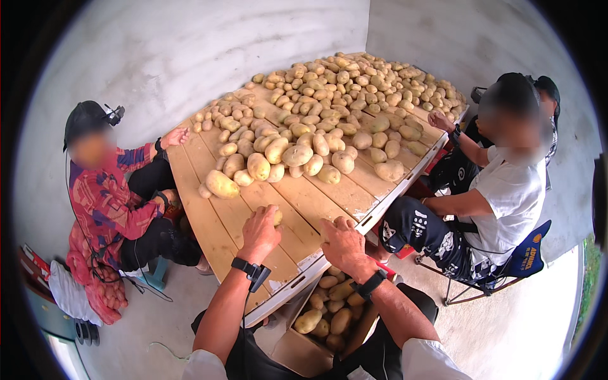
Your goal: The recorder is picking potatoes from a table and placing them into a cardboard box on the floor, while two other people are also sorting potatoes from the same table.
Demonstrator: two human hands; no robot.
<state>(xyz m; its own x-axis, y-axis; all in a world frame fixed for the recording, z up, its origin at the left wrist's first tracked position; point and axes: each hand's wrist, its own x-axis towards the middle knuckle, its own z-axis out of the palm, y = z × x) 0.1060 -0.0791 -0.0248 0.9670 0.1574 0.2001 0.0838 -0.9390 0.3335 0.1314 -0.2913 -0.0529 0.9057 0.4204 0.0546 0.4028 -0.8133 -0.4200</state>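
Observation:
My left hand (260, 232) is above the near part of the slatted wooden table (294, 202), its fingers curled around a small potato (278, 217) that shows beyond the fingertips. My right hand (344, 244) hovers over the table's near right edge with bent fingers; whether it holds anything is hidden by the hand itself. Beneath my forearms, between my legs, stands an open cardboard box (298, 349) with several large potatoes (341, 320) inside. Loose potatoes (297, 155) lie in front of my hands on the boards.
A large heap of potatoes (342, 78) covers the table's far end by the wall. One person (111, 190) sits at left, beside a red mesh sack (102, 297) of potatoes. Another person (508, 190) sits at right on a folding chair (527, 256), with someone (548, 102) partly hidden behind.

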